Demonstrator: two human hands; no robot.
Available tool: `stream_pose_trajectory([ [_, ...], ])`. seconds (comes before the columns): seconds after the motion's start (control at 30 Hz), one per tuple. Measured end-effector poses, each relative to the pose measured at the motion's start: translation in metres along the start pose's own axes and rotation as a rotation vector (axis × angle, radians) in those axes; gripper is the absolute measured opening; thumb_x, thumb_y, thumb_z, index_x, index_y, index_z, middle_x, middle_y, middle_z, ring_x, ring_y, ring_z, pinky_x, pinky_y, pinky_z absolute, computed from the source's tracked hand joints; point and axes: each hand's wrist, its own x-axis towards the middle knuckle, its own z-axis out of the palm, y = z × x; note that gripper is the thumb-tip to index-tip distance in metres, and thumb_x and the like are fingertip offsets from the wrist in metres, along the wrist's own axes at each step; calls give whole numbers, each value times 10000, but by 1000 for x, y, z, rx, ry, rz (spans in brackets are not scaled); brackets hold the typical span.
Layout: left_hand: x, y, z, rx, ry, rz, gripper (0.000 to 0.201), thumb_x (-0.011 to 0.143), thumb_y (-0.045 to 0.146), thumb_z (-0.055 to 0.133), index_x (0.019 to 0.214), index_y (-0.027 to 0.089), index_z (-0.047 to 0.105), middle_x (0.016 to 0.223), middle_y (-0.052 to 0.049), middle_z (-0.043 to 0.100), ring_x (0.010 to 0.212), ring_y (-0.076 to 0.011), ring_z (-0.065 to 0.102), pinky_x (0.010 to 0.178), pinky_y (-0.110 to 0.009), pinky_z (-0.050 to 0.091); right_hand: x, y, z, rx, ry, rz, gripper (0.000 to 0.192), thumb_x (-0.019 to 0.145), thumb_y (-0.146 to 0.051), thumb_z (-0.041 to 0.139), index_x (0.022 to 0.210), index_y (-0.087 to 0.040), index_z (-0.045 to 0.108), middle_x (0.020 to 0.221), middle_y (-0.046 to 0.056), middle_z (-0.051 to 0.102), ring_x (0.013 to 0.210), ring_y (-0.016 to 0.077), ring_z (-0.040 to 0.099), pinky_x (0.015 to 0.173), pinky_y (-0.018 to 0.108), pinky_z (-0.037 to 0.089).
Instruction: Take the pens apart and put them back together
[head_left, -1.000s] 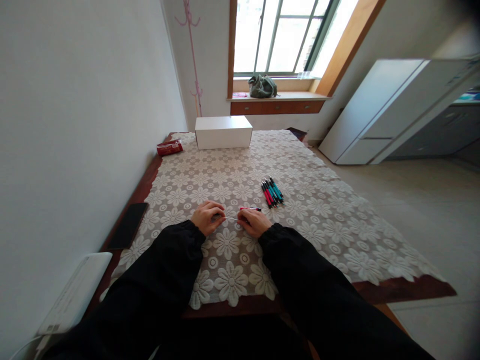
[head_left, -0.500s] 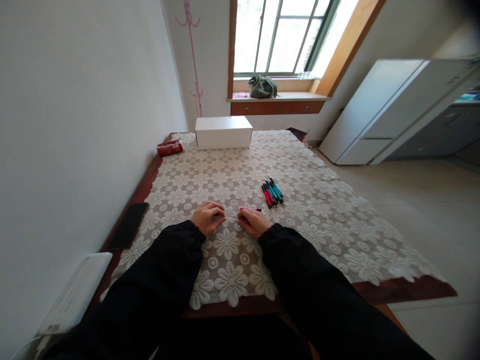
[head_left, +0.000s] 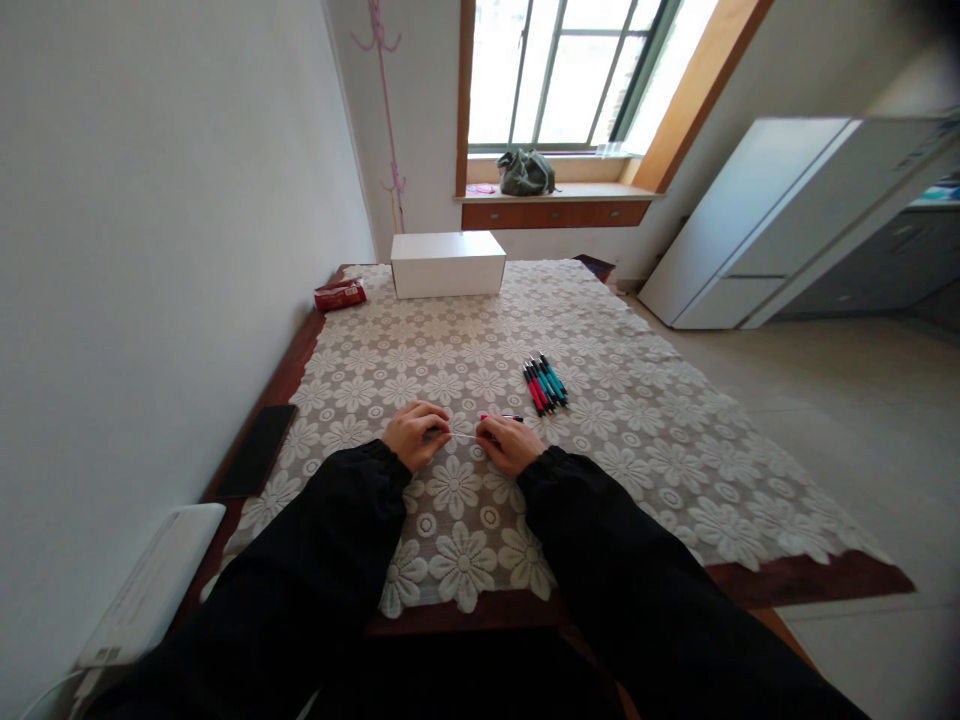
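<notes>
A thin, straight white strand (head_left: 463, 436) spans the short gap between my two hands, low over the lace tablecloth. My left hand (head_left: 417, 434) is closed in a pinch at its left end. At the other end, the fingers of my right hand (head_left: 510, 443) are closed on it too. The strand is too small to tell its kind. Just beyond my right fingers shows a red and black pen (head_left: 513, 418), partly hidden; I cannot tell whether it touches them. Several red, teal and black pens (head_left: 545, 385) lie side by side farther to the right.
A white box (head_left: 448, 266) stands at the table's far end, beside a red packet (head_left: 340, 295). On the left edge lie a dark flat phone-like slab (head_left: 259, 450) and a white device with a cable (head_left: 154, 585). The wall borders the left side.
</notes>
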Motion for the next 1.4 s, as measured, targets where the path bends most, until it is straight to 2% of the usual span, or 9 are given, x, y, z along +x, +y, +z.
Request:
stream_pose_trajectory([
  [0.27, 0, 1, 0, 2, 4, 1, 93, 836, 308, 667, 818, 224, 702, 989, -53, 699, 980, -210, 621, 922, -399, 514, -1, -1, 0, -17, -4, 67, 49, 893, -232, 557, 933, -218, 582, 925, 44, 658, 833, 172, 607, 756, 265, 440],
  [1.0, 1, -3, 1, -14, -16, 3, 72, 868, 259, 634, 858, 229, 698, 1000, -34, 710, 990, -203, 617, 926, -387, 497, 0, -2, -2, -46, -12, 72, 91, 908, -235, 535, 960, -217, 607, 956, 50, 670, 848, 172, 618, 759, 263, 439],
  [1.2, 1, -2, 0, -18, -27, -19, 68, 863, 236, 624, 875, 228, 690, 1020, -37, 705, 1010, -209, 613, 939, -387, 490, -1, -1, -1, -32, -19, 82, 97, 907, -233, 533, 966, -225, 610, 973, 47, 681, 880, 178, 627, 789, 270, 447],
  [1.4, 0, -1, 0, 17, -38, -87, 72, 819, 179, 632, 851, 225, 678, 1030, -32, 701, 1031, -214, 604, 955, -388, 476, -1, 1, 0, -26, -25, 80, 173, 901, -176, 491, 1019, -237, 602, 1068, 42, 682, 997, 186, 620, 864, 285, 441],
])
